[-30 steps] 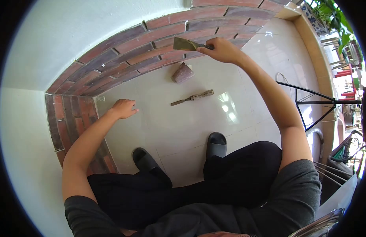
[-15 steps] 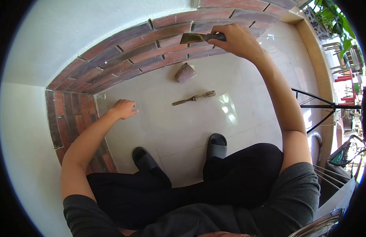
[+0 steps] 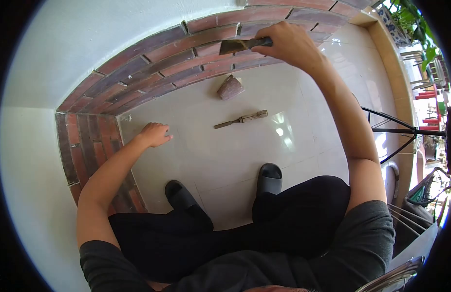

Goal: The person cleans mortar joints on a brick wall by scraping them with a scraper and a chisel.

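My right hand [image 3: 290,45] is closed round the dark handle of a putty knife [image 3: 234,46]. The knife's wide, stained blade points left and overlaps the brick courses of the wall [image 3: 213,36] in this view. My left hand [image 3: 155,135] hangs over the tiled floor near the left corner, its fingers loosely curled, thumb apart, and nothing visible in them. Between the hands, a chisel [image 3: 241,119] with a worn wooden handle lies on the floor, blade to the left. A broken piece of brick [image 3: 230,88] rests behind it, close to the wall's foot.
A second brick wall [image 3: 89,146] closes the left side, with white plaster above. My slippers [image 3: 270,177] stand on the glossy tiles [image 3: 216,155]. At right are a black metal stand [image 3: 393,130], a raised tan ledge [image 3: 388,63] and a leafy plant [image 3: 415,22].
My right hand, with the putty knife, has shifted slightly up and to the left along the wall. The left hand holds nearly the same place.
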Motion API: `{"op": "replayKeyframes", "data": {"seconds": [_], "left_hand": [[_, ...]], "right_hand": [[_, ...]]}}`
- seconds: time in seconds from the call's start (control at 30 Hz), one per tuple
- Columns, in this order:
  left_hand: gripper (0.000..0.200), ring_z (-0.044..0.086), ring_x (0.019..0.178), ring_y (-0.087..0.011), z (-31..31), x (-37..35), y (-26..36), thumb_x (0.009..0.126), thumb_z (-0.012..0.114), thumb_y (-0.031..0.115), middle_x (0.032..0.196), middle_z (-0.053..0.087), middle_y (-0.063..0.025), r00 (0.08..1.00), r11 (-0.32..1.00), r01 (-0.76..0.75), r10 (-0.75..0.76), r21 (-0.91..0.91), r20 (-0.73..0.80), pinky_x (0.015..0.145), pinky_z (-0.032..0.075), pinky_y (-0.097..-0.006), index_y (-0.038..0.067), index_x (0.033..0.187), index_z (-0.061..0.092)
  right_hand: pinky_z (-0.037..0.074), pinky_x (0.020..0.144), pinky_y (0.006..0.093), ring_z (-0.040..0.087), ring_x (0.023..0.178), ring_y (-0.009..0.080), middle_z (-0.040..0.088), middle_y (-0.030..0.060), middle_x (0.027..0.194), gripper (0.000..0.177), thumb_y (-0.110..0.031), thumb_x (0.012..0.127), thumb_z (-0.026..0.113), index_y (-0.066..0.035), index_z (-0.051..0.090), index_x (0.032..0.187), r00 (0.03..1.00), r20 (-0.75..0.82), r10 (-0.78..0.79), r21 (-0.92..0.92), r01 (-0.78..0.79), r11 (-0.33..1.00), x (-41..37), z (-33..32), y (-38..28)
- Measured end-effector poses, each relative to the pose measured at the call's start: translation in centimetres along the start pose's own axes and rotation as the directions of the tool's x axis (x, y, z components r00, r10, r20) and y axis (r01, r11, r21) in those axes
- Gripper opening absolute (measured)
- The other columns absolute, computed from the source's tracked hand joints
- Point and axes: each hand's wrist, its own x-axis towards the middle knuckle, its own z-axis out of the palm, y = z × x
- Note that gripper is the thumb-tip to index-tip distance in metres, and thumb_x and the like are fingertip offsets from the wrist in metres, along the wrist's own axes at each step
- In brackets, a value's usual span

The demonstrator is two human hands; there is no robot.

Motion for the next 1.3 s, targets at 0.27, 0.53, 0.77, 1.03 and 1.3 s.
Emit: {"op": "replayKeyframes", "data": {"seconds": [0.27,0.53,0.77,1.03,1.3], "left_hand": [[0.044,0.068,0.105,-0.0412,0.6,0.1,0.0,0.094,0.066,0.045,0.11,0.073,-0.0206,1.0,1.0,0.005,-0.006,0.02,0.03,0.093,0.053,-0.0513,0.005,0.115,0.069],[0.044,0.068,0.106,-0.0404,0.1,0.6,0.7,0.095,0.066,0.043,0.112,0.073,-0.0206,1.0,1.0,-0.018,0.018,0.008,0.015,0.094,0.054,-0.0505,0.004,0.114,0.069],[0.046,0.069,0.105,-0.0409,0.6,0.6,0.0,0.094,0.065,0.045,0.111,0.073,-0.0207,1.0,1.0,-0.024,0.024,-0.009,0.005,0.092,0.054,-0.0514,0.003,0.113,0.069],[0.043,0.068,0.107,-0.041,0.4,0.8,0.4,0.095,0.065,0.044,0.111,0.073,-0.0204,1.0,1.0,0.005,-0.005,0.002,0.019,0.095,0.053,-0.0507,0.006,0.115,0.069],[0.043,0.068,0.107,-0.0409,0.0,0.5,0.7,0.095,0.066,0.043,0.112,0.073,-0.0202,1.0,1.0,-0.017,0.017,-0.01,0.006,0.094,0.053,-0.0508,0.005,0.115,0.069]], "right_hand": [[0.055,0.076,0.0421,0.07,0.078,0.0333,0.075,0.0137,0.082,0.031,-0.034,0.085,0.078,-0.009,0.08,0.102,1.0,0.027,-0.011,-0.007,0.011,1.0,0.3,-0.3,-0.3],[0.056,0.076,0.0435,0.07,0.078,0.0345,0.074,0.0148,0.081,0.032,-0.036,0.085,0.077,-0.009,0.08,0.101,1.0,0.029,0.005,-0.009,-0.005,1.0,0.2,-0.5,-0.6],[0.056,0.075,0.0408,0.07,0.075,0.0324,0.076,0.0125,0.083,0.029,-0.034,0.086,0.077,-0.01,0.08,0.102,1.0,0.006,0.023,-0.005,-0.023,1.0,0.1,-0.4,-0.7],[0.056,0.076,0.0417,0.071,0.078,0.0333,0.076,0.0131,0.086,0.03,-0.036,0.086,0.078,-0.011,0.08,0.103,1.0,0.004,0.024,0.009,-0.024,1.0,-0.1,0.2,-0.1],[0.056,0.075,0.0429,0.07,0.077,0.0337,0.075,0.0122,0.083,0.029,-0.034,0.086,0.078,-0.011,0.079,0.102,0.999,0.003,0.033,-0.001,-0.033,0.999,-0.4,0.1,-0.9]]}}
